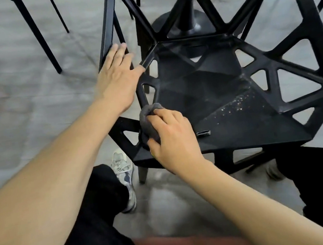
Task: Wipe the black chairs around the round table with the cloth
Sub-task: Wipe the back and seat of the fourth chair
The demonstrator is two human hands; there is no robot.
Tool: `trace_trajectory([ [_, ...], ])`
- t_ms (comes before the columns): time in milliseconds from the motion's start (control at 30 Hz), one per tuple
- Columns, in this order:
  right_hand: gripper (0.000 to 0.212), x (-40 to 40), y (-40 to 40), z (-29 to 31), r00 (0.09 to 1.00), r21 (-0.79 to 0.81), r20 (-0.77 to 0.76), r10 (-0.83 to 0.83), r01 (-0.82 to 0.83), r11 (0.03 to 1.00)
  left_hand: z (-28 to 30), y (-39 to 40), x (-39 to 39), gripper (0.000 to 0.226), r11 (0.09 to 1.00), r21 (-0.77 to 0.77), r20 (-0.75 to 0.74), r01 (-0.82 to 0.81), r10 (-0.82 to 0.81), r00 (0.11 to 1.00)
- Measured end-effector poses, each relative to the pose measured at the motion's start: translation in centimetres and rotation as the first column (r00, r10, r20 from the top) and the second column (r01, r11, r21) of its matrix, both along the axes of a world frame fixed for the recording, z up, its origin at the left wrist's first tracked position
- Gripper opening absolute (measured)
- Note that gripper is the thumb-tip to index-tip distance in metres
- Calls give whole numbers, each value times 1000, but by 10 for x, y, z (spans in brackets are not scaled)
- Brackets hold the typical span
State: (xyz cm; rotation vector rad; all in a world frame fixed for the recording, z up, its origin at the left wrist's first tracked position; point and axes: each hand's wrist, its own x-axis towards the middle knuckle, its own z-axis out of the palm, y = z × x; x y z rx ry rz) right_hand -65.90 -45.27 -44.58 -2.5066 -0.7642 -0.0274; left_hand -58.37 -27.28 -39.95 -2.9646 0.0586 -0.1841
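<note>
Black chair (226,99) directly below the camera, seat facing up, backrest lattice toward the pedestal base (185,23) of the round bench beyond. Right hand (171,139) curled round a bunched grey cloth (150,122), pressing it onto the seat's near-left corner beside the triangular cut-outs. Left hand (117,76) flat, fingers straight and relaxed, resting on the chair's left frame where the seat meets the side strut, holding nothing. Pale specks (236,104) scattered over the right half of the seat, so probably most of the surface not yet wiped. Small dark object (203,133) lying on the seat just beside the right hand; too unclear to identify. Best approach, judged from this: keep the left hand braced on the frame to stop the chair sliding, draw the cloth across the seat in overlapping strokes toward the speckled patch, lift or sweep round the small object rather than smearing over it, then follow the ribs and edges of the openings where dust likely gathers. More black chair legs (36,32) farther off on the grey floor (28,113).
</note>
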Motion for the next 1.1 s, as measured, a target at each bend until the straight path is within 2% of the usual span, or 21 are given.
trace_trajectory([
  [100, 51, -23, -13, -4, 990, 18, 96, 104, -106, 994, -2, -6, 1, 57, 997, -52, -44, 51, -54, 998],
  [167, 48, -14, -21, -3, 989, 13, 106, 105, -107, 994, -6, -3, 0, 57, 996, -61, -35, 72, -74, 997],
  [267, 35, 27, -60, -2, 990, -63, 59, -130, 134, 989, -8, 1, -3, 55, 995, -53, -53, 90, -93, 994],
  [367, 29, 79, -121, -3, 924, -179, 78, -375, 383, 907, -11, 0, -6, 57, 997, -12, -143, 70, -71, 987],
  [433, 32, 107, -147, -4, 888, -221, 90, -452, 460, 860, -14, -6, -3, 64, 998, 20, -274, 61, -53, 960],
  [533, 34, 123, -143, -6, 862, -223, 76, -501, 505, 834, -13, -11, 2, 71, 998, 26, -456, 49, -32, 889],
  [600, 33, 111, -117, -6, 891, -211, 29, -454, 449, 868, -10, -10, 2, 72, 999, 20, -491, 42, -27, 871],
  [733, 32, 47, -24, -4, 974, -186, 16, -224, 223, 957, -8, -8, 1, 71, 998, 5, -487, 59, -49, 872],
  [867, 43, -32, 53, -5, 944, 27, 8, -330, 330, 944, -10, -9, 1, 64, 998, -58, -475, 13, -39, 879],
  [933, 48, -42, 55, -11, 931, 44, 30, -363, 362, 931, -10, -10, 0, 64, 997, -81, -466, 7, -45, 884],
  [1033, 52, -29, 29, -12, 972, 12, 109, -209, 209, 978, -10, -11, -5, 68, 998, -55, -439, 23, -45, 897],
  [1100, 45, -7, -4, -7, 977, -51, 92, -195, 200, 978, -12, -9, -5, 70, 999, -36, -420, 30, -43, 906],
])
